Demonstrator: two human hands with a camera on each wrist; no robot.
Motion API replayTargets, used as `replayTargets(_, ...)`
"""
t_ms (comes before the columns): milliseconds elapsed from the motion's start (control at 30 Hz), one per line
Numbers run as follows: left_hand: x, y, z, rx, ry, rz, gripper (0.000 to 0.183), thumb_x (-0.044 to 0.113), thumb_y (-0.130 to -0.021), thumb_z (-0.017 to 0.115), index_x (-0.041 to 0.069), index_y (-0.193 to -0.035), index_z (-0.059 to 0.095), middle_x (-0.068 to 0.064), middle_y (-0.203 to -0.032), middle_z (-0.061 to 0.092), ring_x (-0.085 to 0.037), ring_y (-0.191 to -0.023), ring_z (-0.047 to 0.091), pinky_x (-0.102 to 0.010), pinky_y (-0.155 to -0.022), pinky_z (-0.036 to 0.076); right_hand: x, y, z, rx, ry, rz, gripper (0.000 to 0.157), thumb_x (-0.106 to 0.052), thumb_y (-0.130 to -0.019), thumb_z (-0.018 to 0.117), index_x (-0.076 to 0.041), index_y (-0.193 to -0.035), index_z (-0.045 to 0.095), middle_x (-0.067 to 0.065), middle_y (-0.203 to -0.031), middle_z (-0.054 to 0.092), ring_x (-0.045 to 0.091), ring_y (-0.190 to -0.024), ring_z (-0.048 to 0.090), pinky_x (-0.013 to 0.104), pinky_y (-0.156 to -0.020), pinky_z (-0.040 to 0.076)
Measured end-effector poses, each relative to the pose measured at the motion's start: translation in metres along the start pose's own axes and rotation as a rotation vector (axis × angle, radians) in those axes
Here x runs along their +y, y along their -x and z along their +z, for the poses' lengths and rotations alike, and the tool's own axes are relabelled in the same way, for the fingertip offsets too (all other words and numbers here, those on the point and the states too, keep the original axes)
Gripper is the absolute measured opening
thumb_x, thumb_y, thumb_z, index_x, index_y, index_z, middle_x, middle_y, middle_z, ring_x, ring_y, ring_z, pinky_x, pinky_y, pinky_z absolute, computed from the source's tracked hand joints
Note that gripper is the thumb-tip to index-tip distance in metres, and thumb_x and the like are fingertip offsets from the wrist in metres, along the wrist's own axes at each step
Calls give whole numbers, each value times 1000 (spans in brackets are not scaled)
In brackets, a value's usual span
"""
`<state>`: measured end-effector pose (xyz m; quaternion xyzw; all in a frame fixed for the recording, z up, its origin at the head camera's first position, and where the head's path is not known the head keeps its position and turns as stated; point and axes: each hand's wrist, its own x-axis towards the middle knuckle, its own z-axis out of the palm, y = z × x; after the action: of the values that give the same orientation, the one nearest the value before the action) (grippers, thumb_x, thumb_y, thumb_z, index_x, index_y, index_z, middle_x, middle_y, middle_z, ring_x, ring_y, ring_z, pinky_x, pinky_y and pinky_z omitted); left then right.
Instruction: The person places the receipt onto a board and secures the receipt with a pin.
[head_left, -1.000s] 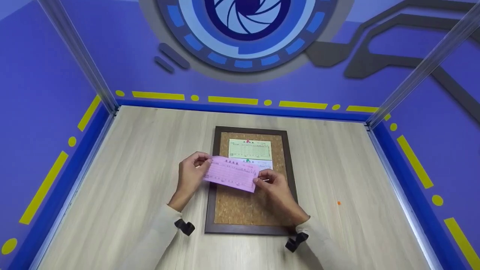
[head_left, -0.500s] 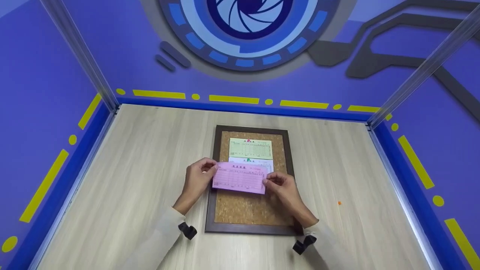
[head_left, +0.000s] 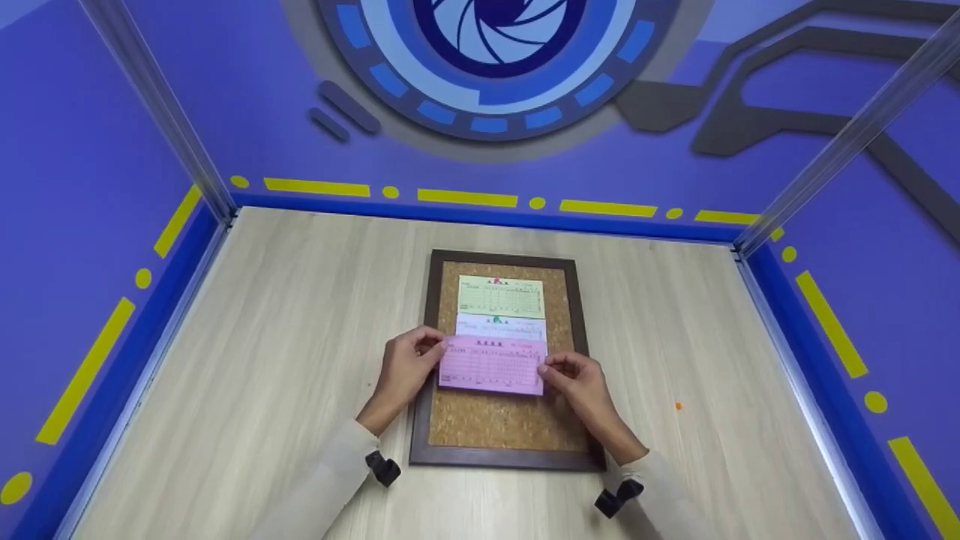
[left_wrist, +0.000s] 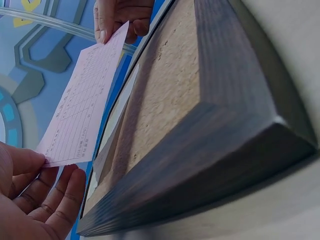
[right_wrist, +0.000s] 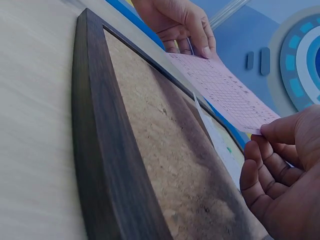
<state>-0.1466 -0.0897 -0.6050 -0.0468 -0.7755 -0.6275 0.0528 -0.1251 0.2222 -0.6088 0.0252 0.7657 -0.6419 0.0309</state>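
Note:
A pink printed form [head_left: 492,365] is stretched between both hands, held above a framed cork board [head_left: 480,424]. My left hand [head_left: 407,367] pinches its left edge between thumb and fingers; my right hand [head_left: 583,388] pinches the right edge. Both wrist views show a gap between the pink form and the cork. Pinned on the upper board is a pale green form [head_left: 500,298] with a red pushpin [head_left: 496,280]. Just below it hangs a white form [head_left: 514,328] with a green pushpin [head_left: 496,319]; its lower part is hidden behind the pink form in the head view.
The board lies on a pale wood-grain table [head_left: 300,322], its dark frame [head_left: 510,457] standing above the surface. A tiny orange thing [head_left: 678,406] lies to the right of the board. Blue panels [head_left: 480,176] with metal corner posts enclose the table.
Both hands have carried the pink form rightward and slightly toward the person. It was tilted and is now nearly level with the board, uncovering more of the white form.

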Motion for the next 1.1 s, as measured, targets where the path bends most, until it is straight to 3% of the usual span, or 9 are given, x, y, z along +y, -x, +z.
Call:
replayTargets(167,-2,1,3,-20,-31,-5,6,0,-99,77,3,-103,82,-6,-84,75,-13,-69,65,-23,-58,54,5,3,-4,-9,15,16,10,-2,-97,81,5,-101,75,7,-85,71,14,-71,62,24,-55,49)
replayTargets(367,-8,2,7,-10,-124,11,6,1,-97,78,5,-100,82,0,-82,72,-10,-72,61,-22,-65,48,10,7,-6,-24,30,32,8,-4,-98,81,2,-100,76,7,-81,70,15,-66,60,24,-51,47)
replayTargets(767,-17,4,11,-36,-112,12,6,-2,-96,78,3,-96,80,0,-80,71,-11,-72,60,-22,-63,47,16,10,-8,-39,86,53,6,-2,-98,80,2,-99,75,6,-80,69,13,-61,56,22,-49,41)
replayTargets(1100,-21,3,14,-56,-172,36,7,-2,-97,78,5,-95,80,1,-82,70,-10,-71,57,-21,-62,44,18,9,-6,-51,158,-9,4,2,-96,79,3,-96,75,7,-79,70,13,-61,59,20,-50,44)
